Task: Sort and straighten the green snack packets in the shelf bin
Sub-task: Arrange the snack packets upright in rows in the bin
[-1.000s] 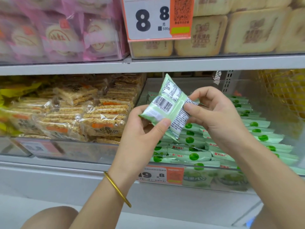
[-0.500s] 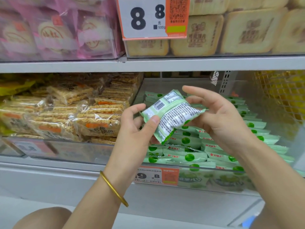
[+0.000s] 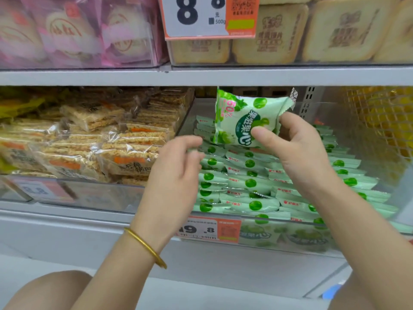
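Right hand [image 3: 297,153]: pinching one green packet [image 3: 243,121] at its right edge, with the thumb on the printed front and the fingers curled behind. The packet is held up in the air with its front towards the camera, turned so the print runs sideways. It sits above the far middle rows of the bin and touches none of the stock below.

Left hand [image 3: 176,166]: fingers loosely bent and blurred, with nothing in its grasp. It is just left of the held packet and apart from it, over the bin's left edge. Whether the fingertips touch the packets underneath cannot be told. There is a gold bangle [image 3: 145,249] on that wrist.

Bin [image 3: 348,247]: clear plastic, on the lower shelf, right of centre. The stacked packets [image 3: 250,184] lie flat in overlapping rows from near to far, green dots facing up. The right rows are tidy and the left rows less even. An orange-and-white price tag [image 3: 210,230] is on the near wall, at the left end.

Left neighbour: a clear bin of wrapped grain bars [image 3: 125,148], piled loosely. Far right: yellow packs [image 3: 380,117] behind mesh, blurred.

Upper shelf [image 3: 89,77]: pink packets [image 3: 67,34] on the left and beige cakes [image 3: 279,34] on the right. A large price card [image 3: 196,16] hangs between them.
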{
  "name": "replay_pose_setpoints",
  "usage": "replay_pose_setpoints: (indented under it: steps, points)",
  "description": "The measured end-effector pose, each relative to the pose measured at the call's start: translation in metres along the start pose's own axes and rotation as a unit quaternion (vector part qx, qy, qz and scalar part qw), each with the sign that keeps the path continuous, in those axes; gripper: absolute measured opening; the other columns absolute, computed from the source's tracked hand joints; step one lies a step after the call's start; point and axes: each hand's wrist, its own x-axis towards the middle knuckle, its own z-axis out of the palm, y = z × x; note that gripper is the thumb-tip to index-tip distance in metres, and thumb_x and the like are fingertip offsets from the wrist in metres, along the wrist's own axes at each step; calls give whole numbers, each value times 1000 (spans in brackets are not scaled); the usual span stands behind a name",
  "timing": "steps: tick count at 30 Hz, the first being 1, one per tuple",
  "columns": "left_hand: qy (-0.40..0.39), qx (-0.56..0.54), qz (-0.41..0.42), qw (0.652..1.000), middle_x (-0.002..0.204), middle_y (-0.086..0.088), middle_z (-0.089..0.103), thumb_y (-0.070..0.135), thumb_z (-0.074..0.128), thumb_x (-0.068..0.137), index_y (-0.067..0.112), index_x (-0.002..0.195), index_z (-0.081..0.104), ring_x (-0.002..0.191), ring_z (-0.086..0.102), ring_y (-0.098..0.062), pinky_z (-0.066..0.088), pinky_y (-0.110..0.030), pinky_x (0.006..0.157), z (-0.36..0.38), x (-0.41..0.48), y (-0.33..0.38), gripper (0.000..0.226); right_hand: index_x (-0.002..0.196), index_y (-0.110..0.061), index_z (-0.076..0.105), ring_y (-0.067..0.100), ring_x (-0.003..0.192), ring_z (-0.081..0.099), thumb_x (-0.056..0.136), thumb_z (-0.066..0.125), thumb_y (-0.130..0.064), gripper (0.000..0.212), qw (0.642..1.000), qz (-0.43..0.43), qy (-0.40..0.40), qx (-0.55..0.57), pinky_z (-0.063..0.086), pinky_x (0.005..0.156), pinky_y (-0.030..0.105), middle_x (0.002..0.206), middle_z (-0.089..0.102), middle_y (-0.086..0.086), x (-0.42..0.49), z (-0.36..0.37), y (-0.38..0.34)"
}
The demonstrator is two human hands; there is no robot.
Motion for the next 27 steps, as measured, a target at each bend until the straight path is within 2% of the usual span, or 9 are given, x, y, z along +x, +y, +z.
replay_pose_setpoints:
  steps: [2, 3, 5, 7, 9, 13, 16, 22, 27]
  points:
    - [-62, 146, 34, 987, 140, 3, 43, 18, 37, 99, 15, 130, 51, 125, 34, 1, 15, -4, 106, 4, -5, -6, 35, 82, -27, 53, -10, 54, 46, 83, 69, -29, 16, 999, -5, 13, -37, 36, 53, 5, 66, 50, -16, 0, 3, 0]
    - [-100, 196, 35, 975, 148, 2, 35, 22, 34, 100, 14, 137, 44, 133, 26, -2, 7, -3, 105, 7, -7, -9, 40, 79, -30, 50, -11, 53, 47, 83, 69, -27, 20, 999, -8, 12, -40, 36, 51, 5, 65, 48, -16, -1, 5, -1]
    - [-155, 281, 33, 946, 155, 1, 21, 36, 22, 101, 14, 147, 28, 143, 11, -9, 2, -15, 112, 14, -9, -14, 51, 80, -32, 51, -7, 60, 56, 83, 70, -22, 22, 1000, -5, 0, -28, 43, 54, 6, 73, 59, -10, 1, 12, 0]
    - [-175, 358, 43, 916, 157, 0, 17, 52, 1, 94, 16, 149, 21, 145, 7, -13, 0, -27, 116, 17, -10, -15, 69, 88, -27, 55, 9, 80, 66, 81, 72, -25, 18, 999, 0, -6, -46, 56, 69, 25, 89, 67, -1, 4, 19, 2]
    - [-174, 398, 61, 899, 155, -2, 22, 55, -13, 78, 15, 148, 23, 144, 12, -16, 1, -31, 117, 18, -13, -16, 88, 99, -27, 54, 18, 91, 63, 80, 73, -29, 27, 996, -6, -7, -93, 55, 80, 40, 92, 64, -7, 7, 26, 4]
    - [-151, 366, 80, 915, 134, -9, 51, 49, 5, 86, 7, 134, 48, 129, 42, -27, 21, -40, 114, 18, -15, -22, 77, 103, -25, 51, 13, 89, 56, 79, 73, -33, 33, 984, -33, -23, -173, 45, 79, 24, 88, 57, -9, 8, 37, 6]
    - [-124, 360, 92, 920, 115, -9, 61, 42, 18, 90, 5, 119, 60, 112, 55, -30, 36, -43, 105, 19, -16, -24, 63, 110, -23, 58, 16, 97, 58, 80, 70, -40, 37, 962, -75, -46, -259, 47, 85, 36, 100, 64, -5, 10, 40, 8]
    - [-134, 345, 72, 926, 125, 1, 49, 50, 0, 81, 17, 126, 49, 118, 41, -19, 30, -31, 101, 17, -19, -19, 75, 117, -27, 63, 21, 110, 53, 80, 67, -46, 42, 928, -114, -125, -331, 46, 88, 40, 112, 67, -3, 21, 48, 11]
    - [-135, 341, 71, 928, 124, 3, 47, 51, -3, 78, 18, 128, 47, 117, 39, -16, 28, -28, 97, 16, -19, -20, 77, 116, -31, 65, 22, 101, 49, 83, 58, -52, 40, 890, -131, -221, -377, 44, 86, 40, 91, 52, -6, 26, 52, 16]
